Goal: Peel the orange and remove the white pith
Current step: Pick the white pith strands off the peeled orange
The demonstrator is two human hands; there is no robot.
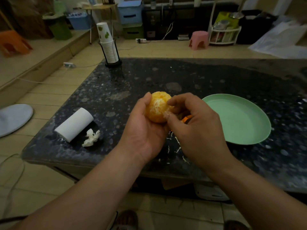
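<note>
The left hand (146, 128) cups the peeled orange (158, 107) above the near middle of the dark speckled surface (166, 77), its palm turned up, the thumb curled over the fruit's left side and the fingers wrapped beneath it. The fruit is bare of rind and shows pale patches of white pith on the side facing the camera. The right hand (197, 123) comes in from the right with its fingers curled; the thumb and forefinger tips meet at the orange's lower right, pinching at the pith there. A bit of orange peel (186, 119) shows behind that hand. Thin white pith shreds (177, 146) lie scattered on the surface below the hands. A green plate (240, 120) sits just to the right, a white paper roll (74, 124) and a crumpled tissue (91, 137) to the left, and a stack of paper cups (108, 45) stands at the far left corner.
</note>
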